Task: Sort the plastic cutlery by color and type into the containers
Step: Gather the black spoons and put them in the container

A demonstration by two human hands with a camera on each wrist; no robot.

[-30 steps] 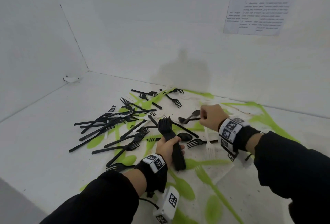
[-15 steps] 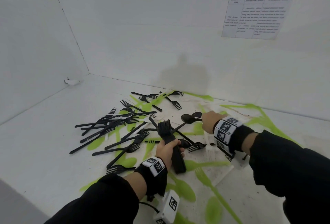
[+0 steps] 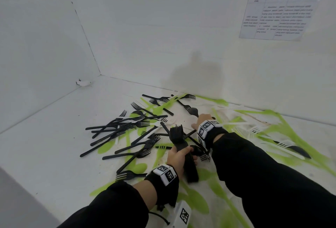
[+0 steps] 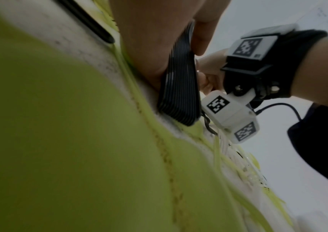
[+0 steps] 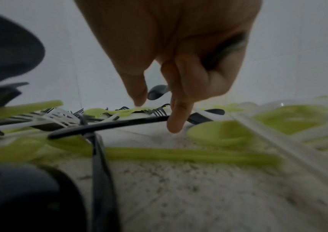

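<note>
My left hand grips a thick stack of black forks, tines pointing up and away; in the left wrist view the stacked handles stick out below the palm. My right hand is low over the middle of the pile. Its curled fingers hold a black spoon, whose bowl shows between thumb and forefinger in the right wrist view. The forefinger points down and touches a loose black fork handle on the floor.
Several loose black forks lie scattered left of my hands, mixed with green cutlery and white forks to the right. White walls close the corner behind, with a printed sheet on the right wall. No container is in view.
My right hand has moved left and down toward the middle of the pile, taking the black spoon along. The left hand kept its grip on the fork stack and barely moved.
</note>
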